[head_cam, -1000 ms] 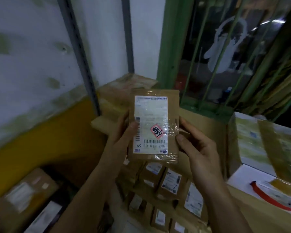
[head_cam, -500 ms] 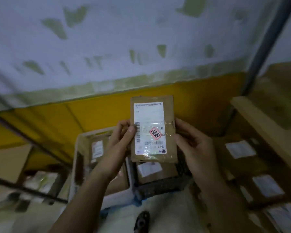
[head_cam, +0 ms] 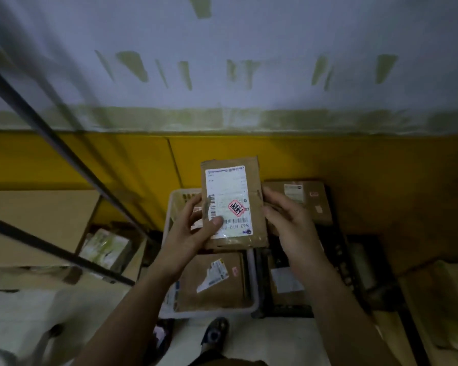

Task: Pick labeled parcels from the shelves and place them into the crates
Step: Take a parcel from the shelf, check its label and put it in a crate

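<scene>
The left hand (head_cam: 193, 233) clamps the parcel (head_cam: 233, 204), thumb across the label's lower corner and fingers behind it. The right hand (head_cam: 288, 223) curls round the opposite edge. The parcel is held upright over the white crate (head_cam: 173, 204), which holds a brown box (head_cam: 214, 281). Just beside it, the black crate (head_cam: 339, 249) holds more boxes. A dark shelf bar (head_cam: 64, 154) slants at left. The parcel is flat brown cardboard with a white barcoded label and a red sticker.

Dim, bluish light leaves the pale wall (head_cam: 249, 35) brightest and the black crate (head_cam: 339, 260) sunk in shadow, while the taped label (head_cam: 228, 186) on the parcel (head_cam: 255, 178) catches a faint sheen and motion blur and wide-angle bending smear the shelf rails (head_cam: 50, 135) at the left edge.
</scene>
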The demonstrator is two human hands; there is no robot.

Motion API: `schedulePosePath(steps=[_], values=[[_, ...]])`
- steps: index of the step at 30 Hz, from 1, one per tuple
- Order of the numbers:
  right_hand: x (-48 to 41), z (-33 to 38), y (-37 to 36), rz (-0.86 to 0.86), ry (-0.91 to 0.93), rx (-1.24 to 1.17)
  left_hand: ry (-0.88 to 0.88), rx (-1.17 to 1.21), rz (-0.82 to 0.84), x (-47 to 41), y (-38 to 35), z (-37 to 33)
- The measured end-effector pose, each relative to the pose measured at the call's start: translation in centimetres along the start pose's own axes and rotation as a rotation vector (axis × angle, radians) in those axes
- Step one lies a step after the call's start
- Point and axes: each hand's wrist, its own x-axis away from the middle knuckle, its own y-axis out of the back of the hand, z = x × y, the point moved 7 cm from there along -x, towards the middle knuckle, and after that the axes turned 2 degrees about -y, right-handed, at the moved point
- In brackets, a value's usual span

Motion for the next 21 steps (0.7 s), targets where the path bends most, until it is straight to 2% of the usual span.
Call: schedulePosePath(steps=[3, 7, 10, 13, 15, 18, 21], values=[[-3.8, -3.9, -2.1, 0.035, -0.156, 0.034, 0.062, 0.02, 0.006, -2.8, 2.1, 3.8], [-7.6, -10.6, -3.6, 0.019, -0.369, 0.125, 0.28, 0.115, -0.029, -5.7, 5.3, 12.2], [-10.9, -16.3, -2.7, -0.034, -0.48, 0.376, 0.406, 0.085, -0.126, -7.3, 7.7, 17.4], [-13.7, -20.5, -1.6, -0.009, -0.535, 0.663, 0.515, 0.068, -0.253, -8.8, 10.1, 21.8], [-14.8, -23.5, -0.6, 0.056, -0.57, 0.759, 0.598, 0.13, -0.319, -9.9, 11.3, 24.3], [-15.0, -31.1, 1.1, 0.232, -0.631, 0.781, 0.713, 0.267, -0.407, -12.2, 12.5, 27.8], [-14.4, -31.8, -0.1, 0.325, -0.703, 0.913, 0.753, 0.443, -0.478, -15.0, 13.4, 31.2]])
